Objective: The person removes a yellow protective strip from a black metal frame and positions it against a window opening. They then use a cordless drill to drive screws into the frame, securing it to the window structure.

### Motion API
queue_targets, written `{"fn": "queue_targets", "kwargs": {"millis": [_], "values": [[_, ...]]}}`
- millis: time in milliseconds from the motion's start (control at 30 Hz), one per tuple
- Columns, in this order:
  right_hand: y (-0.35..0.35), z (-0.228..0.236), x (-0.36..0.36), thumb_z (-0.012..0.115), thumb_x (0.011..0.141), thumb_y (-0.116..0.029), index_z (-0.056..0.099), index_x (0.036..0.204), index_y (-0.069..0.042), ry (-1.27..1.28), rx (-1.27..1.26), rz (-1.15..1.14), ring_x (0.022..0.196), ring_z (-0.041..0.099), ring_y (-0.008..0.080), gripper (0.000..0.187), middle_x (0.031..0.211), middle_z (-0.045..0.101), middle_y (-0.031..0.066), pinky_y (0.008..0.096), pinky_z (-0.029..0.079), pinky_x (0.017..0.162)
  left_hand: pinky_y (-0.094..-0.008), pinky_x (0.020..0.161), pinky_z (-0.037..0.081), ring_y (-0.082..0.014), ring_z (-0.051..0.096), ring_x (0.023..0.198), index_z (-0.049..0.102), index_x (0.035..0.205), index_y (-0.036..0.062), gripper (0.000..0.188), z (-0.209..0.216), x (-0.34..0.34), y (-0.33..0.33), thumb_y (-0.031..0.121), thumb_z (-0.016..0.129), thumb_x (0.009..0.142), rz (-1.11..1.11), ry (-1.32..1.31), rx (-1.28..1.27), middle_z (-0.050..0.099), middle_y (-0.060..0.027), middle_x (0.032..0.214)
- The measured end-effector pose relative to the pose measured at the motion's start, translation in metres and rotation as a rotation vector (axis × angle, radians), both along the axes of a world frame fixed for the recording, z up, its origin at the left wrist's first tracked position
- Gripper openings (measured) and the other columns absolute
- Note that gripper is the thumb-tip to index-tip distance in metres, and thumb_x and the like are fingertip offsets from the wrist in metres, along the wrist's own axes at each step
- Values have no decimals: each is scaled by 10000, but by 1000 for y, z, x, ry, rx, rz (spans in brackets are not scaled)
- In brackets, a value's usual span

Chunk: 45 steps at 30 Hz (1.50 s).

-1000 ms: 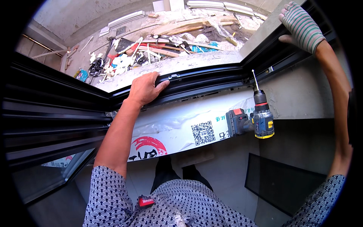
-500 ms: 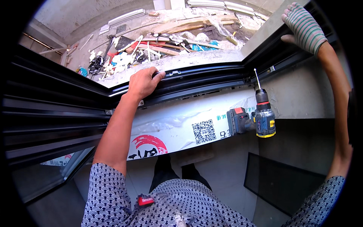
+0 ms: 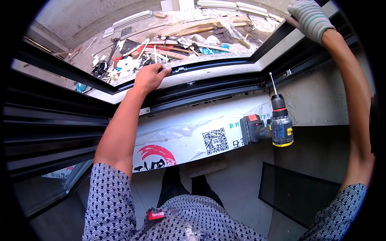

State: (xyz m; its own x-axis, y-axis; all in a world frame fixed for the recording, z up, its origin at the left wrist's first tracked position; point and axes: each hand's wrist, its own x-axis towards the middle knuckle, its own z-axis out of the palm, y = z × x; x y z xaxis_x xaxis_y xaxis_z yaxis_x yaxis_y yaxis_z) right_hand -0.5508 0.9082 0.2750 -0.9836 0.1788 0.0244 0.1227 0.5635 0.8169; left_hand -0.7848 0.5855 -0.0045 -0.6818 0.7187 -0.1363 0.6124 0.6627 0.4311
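The left grip (image 3: 150, 79), a bare hand, is found closed over the lower bar of the black sash (image 3: 213, 64), fingers hooked across it and thumb laid along it. The right grip (image 3: 313, 22), covered by a striped knit glove, is placed by the sash's right upright; its fingertips are cut by the picture's rim, so its closure cannot be told. The bar's long axis is set left to right, rising slightly rightward; the left grip is the nearer to it. The sash is held beyond the fixed frame (image 3: 225, 89), a pale strip being left between. A drill (image 3: 282, 129) is noted at the right end of the white board (image 3: 183, 134) (bit directed toward the frame's corner). On the board a square code (image 3: 215, 141), a red brushstroke mark (image 3: 157, 148) and dark and green characters (image 3: 234, 125) are printed; on the patterned shirt (image 3: 225, 225) a red tag (image 3: 156, 215) with pale lettering is borne.
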Motion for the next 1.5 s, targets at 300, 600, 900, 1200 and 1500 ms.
{"fn": "queue_targets", "kwargs": {"millis": [300,600,900,1200,1500], "values": [[9,-22,-9,630,887,-349,743,762,-110,-2,-89,1,768,665,332,293,710,687,121,448,472,846,-465,821,509,-383,673,956,723,944,72,389,-34,-16,14,455,653,941,-9,-55,61,718,-196,951],[35,-45,-4,682,843,-339,732,822,-105,57,-94,101,850,667,330,240,792,694,142,449,463,920,-456,801,501,-358,659,934,694,895,58,334,-37,-13,19,391,697,920,-63,141,12,696,-150,932],[35,-49,-4,739,823,-323,711,908,-38,83,-64,132,987,663,346,299,901,692,191,445,439,1058,-446,808,516,-350,668,926,723,953,56,321,-24,-9,4,374,691,926,5,156,119,692,-161,986],[57,-58,11,735,828,-305,702,960,-13,78,-73,113,982,649,386,322,914,678,222,462,424,1089,-373,621,503,-283,631,675,652,862,21,91,4,164,-105,74,682,929,-62,194,795,645,-151,778],[56,-63,-5,748,834,-271,663,973,-15,59,-134,51,1072,618,384,303,1000,667,206,461,395,1107,-439,675,565,-325,696,769,665,872,33,214,-104,346,-398,246,650,881,133,-845,-510,701,-153,797]]}}
